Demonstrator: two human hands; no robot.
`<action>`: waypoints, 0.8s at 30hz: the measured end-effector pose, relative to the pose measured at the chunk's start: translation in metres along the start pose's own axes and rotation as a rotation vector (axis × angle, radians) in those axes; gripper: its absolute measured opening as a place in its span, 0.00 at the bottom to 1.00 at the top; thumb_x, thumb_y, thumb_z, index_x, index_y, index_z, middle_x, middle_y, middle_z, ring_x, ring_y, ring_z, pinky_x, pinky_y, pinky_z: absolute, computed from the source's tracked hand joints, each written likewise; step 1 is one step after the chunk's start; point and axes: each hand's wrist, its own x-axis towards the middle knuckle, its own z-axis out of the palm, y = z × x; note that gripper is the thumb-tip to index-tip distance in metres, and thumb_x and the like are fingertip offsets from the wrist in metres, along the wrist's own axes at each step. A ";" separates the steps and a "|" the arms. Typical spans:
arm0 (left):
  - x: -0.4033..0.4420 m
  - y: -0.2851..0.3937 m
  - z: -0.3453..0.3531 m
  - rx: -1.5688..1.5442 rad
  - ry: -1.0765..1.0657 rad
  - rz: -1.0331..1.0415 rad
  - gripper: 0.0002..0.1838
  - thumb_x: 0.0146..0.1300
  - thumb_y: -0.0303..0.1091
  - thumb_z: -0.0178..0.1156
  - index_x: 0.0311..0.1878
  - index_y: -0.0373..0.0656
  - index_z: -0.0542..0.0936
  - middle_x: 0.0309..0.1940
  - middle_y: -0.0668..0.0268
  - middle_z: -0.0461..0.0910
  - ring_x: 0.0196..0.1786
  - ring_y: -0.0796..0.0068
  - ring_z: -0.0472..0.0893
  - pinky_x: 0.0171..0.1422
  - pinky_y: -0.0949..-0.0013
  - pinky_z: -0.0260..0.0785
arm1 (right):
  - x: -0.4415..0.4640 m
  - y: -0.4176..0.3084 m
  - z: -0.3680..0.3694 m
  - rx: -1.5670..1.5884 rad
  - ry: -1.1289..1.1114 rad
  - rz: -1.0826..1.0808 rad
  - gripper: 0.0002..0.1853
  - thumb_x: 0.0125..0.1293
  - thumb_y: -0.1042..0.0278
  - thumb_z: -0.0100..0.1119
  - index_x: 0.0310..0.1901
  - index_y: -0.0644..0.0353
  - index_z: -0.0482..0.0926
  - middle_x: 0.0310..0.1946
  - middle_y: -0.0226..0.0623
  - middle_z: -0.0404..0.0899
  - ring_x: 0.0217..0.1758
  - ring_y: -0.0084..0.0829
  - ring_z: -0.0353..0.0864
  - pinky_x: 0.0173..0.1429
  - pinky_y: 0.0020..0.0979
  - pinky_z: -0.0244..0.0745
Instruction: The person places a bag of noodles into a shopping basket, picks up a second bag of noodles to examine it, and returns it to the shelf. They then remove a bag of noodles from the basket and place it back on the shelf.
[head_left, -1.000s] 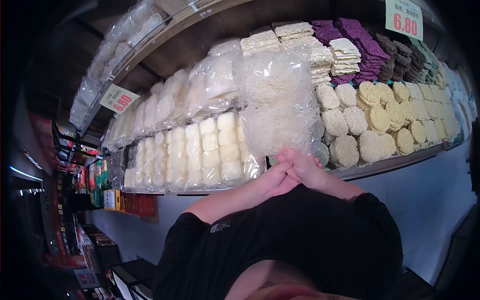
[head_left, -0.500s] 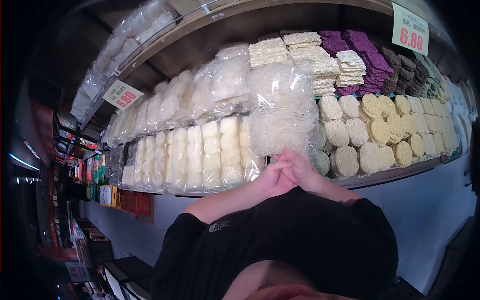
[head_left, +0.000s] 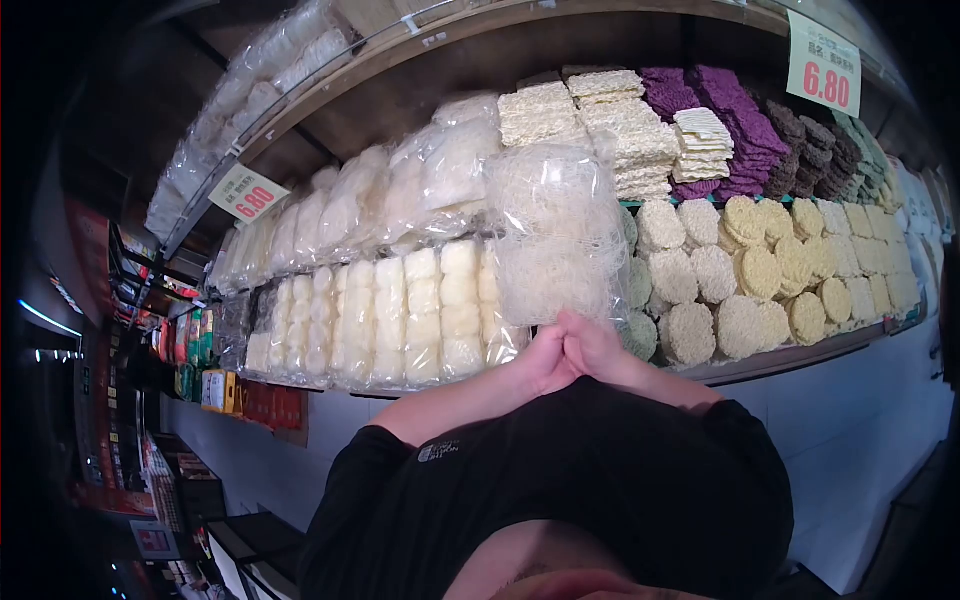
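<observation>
A clear bag of thin white noodles (head_left: 560, 235) stands up in front of the shelf goods, its lower edge at my hands. My left hand (head_left: 545, 363) is closed at the bag's lower edge, its fingers pressed against the other hand. My right hand (head_left: 592, 345) is closed there too, with finger and thumb at the bag's bottom. Where the hands meet, part of the fingers is hidden. Left of the bag lie packs of pale round noodle cakes (head_left: 405, 310); to its right are loose round cream and yellow cakes (head_left: 715, 275).
Behind are bagged white noodles (head_left: 350, 205), cream stacks (head_left: 625, 125) and purple stacks (head_left: 735, 130). Price tags (head_left: 250, 192) (head_left: 823, 70) hang from the upper shelf board (head_left: 440, 55). Colourful packages (head_left: 215, 390) stand at the left, beside the floor (head_left: 840, 400) and dark furniture.
The noodle bag and both hands have shifted slightly left and down relative to the shelf. The hands have come closer together, with fewer fingers visible. The view has moved a little.
</observation>
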 end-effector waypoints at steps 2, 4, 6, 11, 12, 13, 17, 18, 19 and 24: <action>0.008 -0.004 -0.009 0.001 -0.012 0.034 0.31 0.74 0.53 0.47 0.63 0.32 0.74 0.60 0.45 0.78 0.64 0.51 0.79 0.74 0.50 0.67 | -0.003 -0.003 0.002 -0.054 -0.001 0.008 0.29 0.71 0.69 0.58 0.71 0.65 0.65 0.67 0.44 0.72 0.72 0.37 0.70 0.77 0.41 0.62; 0.010 -0.003 -0.011 -0.024 -0.111 0.022 0.27 0.76 0.48 0.46 0.64 0.33 0.73 0.61 0.48 0.78 0.65 0.53 0.78 0.74 0.50 0.68 | -0.001 0.005 -0.006 -0.096 -0.006 -0.058 0.29 0.71 0.68 0.60 0.71 0.65 0.66 0.65 0.41 0.72 0.68 0.31 0.71 0.74 0.36 0.64; 0.010 -0.004 -0.013 -0.037 -0.143 0.015 0.26 0.77 0.46 0.44 0.64 0.34 0.73 0.61 0.50 0.78 0.65 0.55 0.78 0.74 0.50 0.68 | -0.001 0.008 -0.010 -0.069 -0.016 -0.073 0.30 0.71 0.68 0.62 0.71 0.65 0.66 0.65 0.39 0.73 0.67 0.29 0.72 0.73 0.34 0.65; 0.002 -0.002 -0.013 -0.027 -0.166 0.013 0.25 0.76 0.45 0.44 0.63 0.33 0.73 0.59 0.49 0.79 0.64 0.55 0.78 0.75 0.52 0.67 | 0.004 0.011 -0.007 0.000 -0.070 -0.128 0.27 0.71 0.68 0.62 0.69 0.65 0.68 0.62 0.38 0.75 0.64 0.28 0.73 0.72 0.34 0.66; 0.001 -0.003 -0.016 -0.012 -0.090 0.032 0.25 0.76 0.44 0.46 0.62 0.33 0.73 0.59 0.49 0.79 0.64 0.55 0.79 0.74 0.52 0.68 | 0.006 0.015 -0.017 0.033 -0.126 -0.064 0.26 0.72 0.68 0.61 0.68 0.64 0.70 0.60 0.38 0.76 0.63 0.28 0.74 0.71 0.34 0.67; 0.001 -0.004 -0.020 -0.001 -0.012 0.051 0.24 0.75 0.44 0.47 0.62 0.32 0.73 0.58 0.49 0.79 0.63 0.55 0.79 0.74 0.53 0.68 | 0.009 0.016 -0.028 0.065 -0.180 0.004 0.24 0.72 0.68 0.61 0.66 0.64 0.71 0.58 0.38 0.78 0.62 0.28 0.75 0.69 0.34 0.68; -0.012 0.003 -0.008 0.126 0.117 0.084 0.23 0.72 0.41 0.53 0.60 0.30 0.73 0.56 0.49 0.80 0.62 0.55 0.79 0.72 0.54 0.70 | 0.011 0.013 -0.014 0.119 -0.131 -0.086 0.32 0.68 0.68 0.62 0.72 0.64 0.66 0.65 0.41 0.75 0.69 0.35 0.73 0.76 0.42 0.64; -0.013 0.005 -0.006 0.105 0.109 0.074 0.23 0.71 0.41 0.54 0.60 0.30 0.74 0.56 0.50 0.80 0.61 0.56 0.80 0.71 0.55 0.70 | 0.011 0.013 -0.014 0.109 -0.133 -0.075 0.32 0.68 0.67 0.63 0.72 0.64 0.66 0.65 0.42 0.75 0.69 0.36 0.73 0.76 0.42 0.64; -0.014 0.007 -0.005 0.085 0.100 0.063 0.23 0.71 0.40 0.55 0.59 0.30 0.74 0.56 0.50 0.80 0.61 0.56 0.80 0.70 0.55 0.71 | 0.012 0.013 -0.015 0.099 -0.136 -0.066 0.32 0.68 0.66 0.63 0.72 0.64 0.66 0.65 0.42 0.75 0.70 0.36 0.73 0.76 0.42 0.64; -0.013 0.008 0.004 0.127 0.123 0.105 0.23 0.71 0.40 0.56 0.59 0.30 0.74 0.55 0.51 0.80 0.59 0.59 0.81 0.66 0.58 0.74 | 0.015 0.012 -0.019 0.115 -0.157 -0.107 0.28 0.70 0.64 0.61 0.68 0.65 0.69 0.62 0.42 0.77 0.66 0.35 0.75 0.73 0.41 0.67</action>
